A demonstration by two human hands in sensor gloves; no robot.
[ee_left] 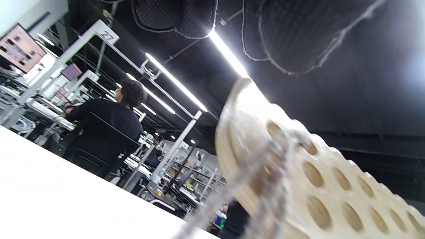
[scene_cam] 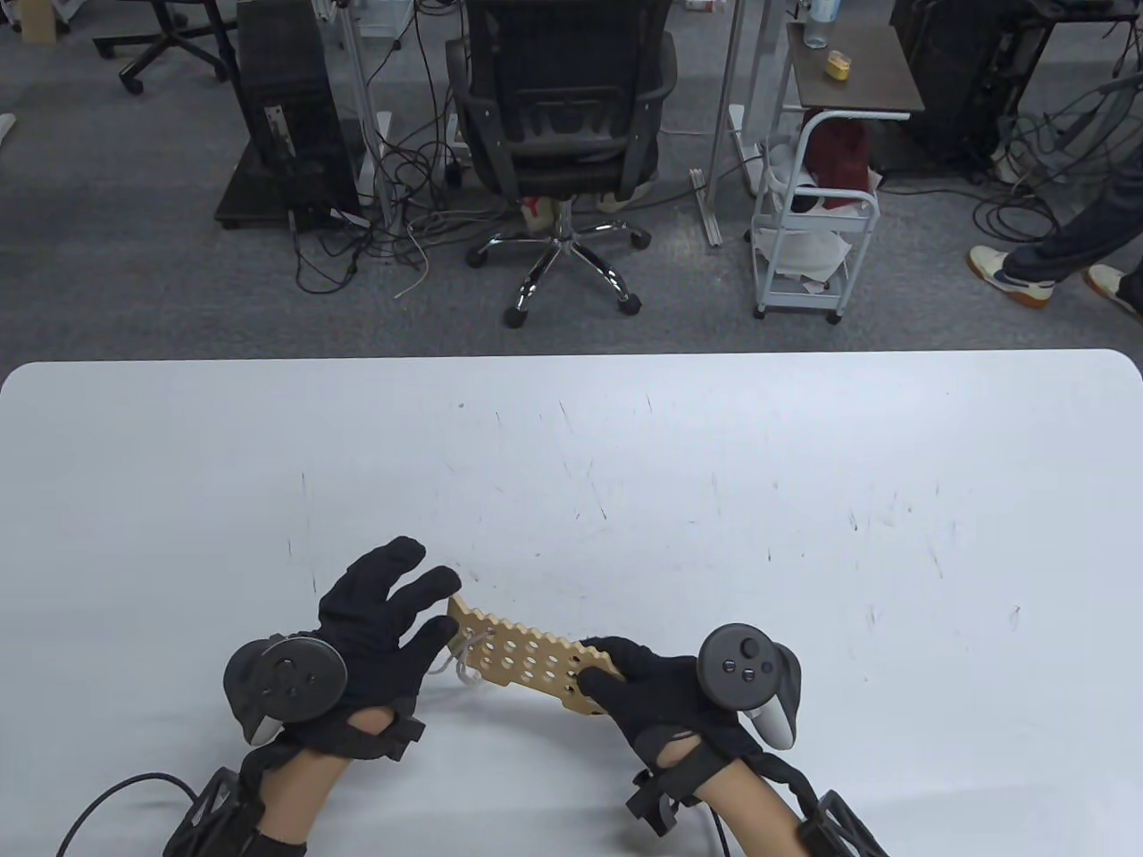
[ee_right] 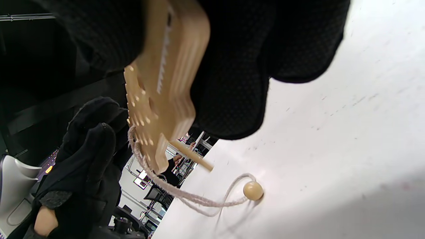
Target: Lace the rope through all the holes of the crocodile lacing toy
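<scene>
**Crocodile board held up between two gloved hands, rope hanging from its left end**

The wooden crocodile lacing toy (scene_cam: pixel 527 656) sits low over the near middle of the white counter (scene_cam: pixel 714 500), lifted off the surface at an angle. The right hand (scene_cam: pixel 656 701) grips its right end, fingers and thumb curled round the wood. The left hand (scene_cam: pixel 384 625) is spread, its fingers straight and fanned, fingertips at the board's left end; whether they actually touch the wood cannot be told from the table view.

The pale rope (ee_right: pixel 186 196) leaves the holes at the left end of the board and sags down to the counter, ending in a small round wooden bead (ee_right: pixel 253 191) that rests on the surface. A thin wooden stick (ee_right: pixel 192 156) shows just under the board in the right wrist view; what it joins to is unclear. In the left wrist view the rope is a blur crossing the perforated face.

Beyond the far edge of the counter stands a black office chair (scene_cam: pixel 563 107) amid loose cables on grey carpet, with a computer tower (scene_cam: pixel 286 116) to its left and a white wire cart (scene_cam: pixel 813 232) to its right. A person's legs and shoes (scene_cam: pixel 1018 272) show at the right edge. The left wrist view catches a seated person (ee_left: pixel 109 116) at another bench.
</scene>
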